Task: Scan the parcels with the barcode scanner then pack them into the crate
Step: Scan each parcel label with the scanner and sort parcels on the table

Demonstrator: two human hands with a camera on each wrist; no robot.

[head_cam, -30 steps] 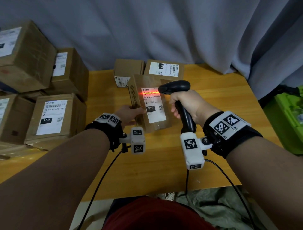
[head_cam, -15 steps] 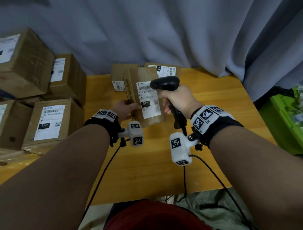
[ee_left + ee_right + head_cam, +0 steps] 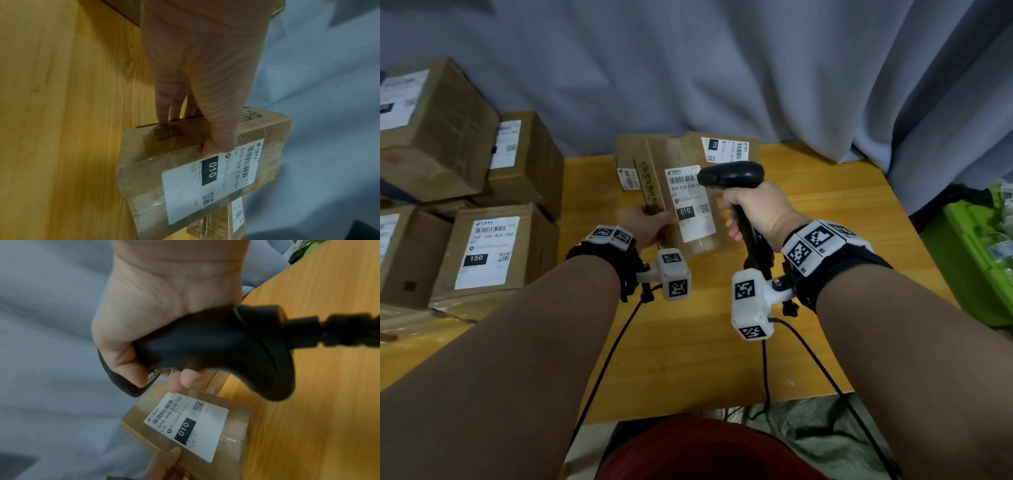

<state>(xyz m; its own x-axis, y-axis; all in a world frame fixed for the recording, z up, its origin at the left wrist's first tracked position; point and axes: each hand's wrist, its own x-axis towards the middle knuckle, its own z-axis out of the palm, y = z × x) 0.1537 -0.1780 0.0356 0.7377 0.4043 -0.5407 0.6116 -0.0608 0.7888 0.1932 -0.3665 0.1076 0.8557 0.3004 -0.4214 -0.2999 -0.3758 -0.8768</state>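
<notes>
My brown box (image 3: 688, 205) wore a white label (image 3: 690, 202) with a black block; my scanner (image 3: 732, 174) was black, the crate (image 3: 969, 260) at three o'clock green.

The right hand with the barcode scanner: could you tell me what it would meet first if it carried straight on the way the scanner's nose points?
Most likely the parcel that the left hand holds upright: the right hand aims the barcode scanner at its white label. Depth is unclear, so the gap cannot be judged.

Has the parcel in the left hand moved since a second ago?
Yes. The held parcel has lifted up and away, its top now nearly level with the back parcels.
</notes>
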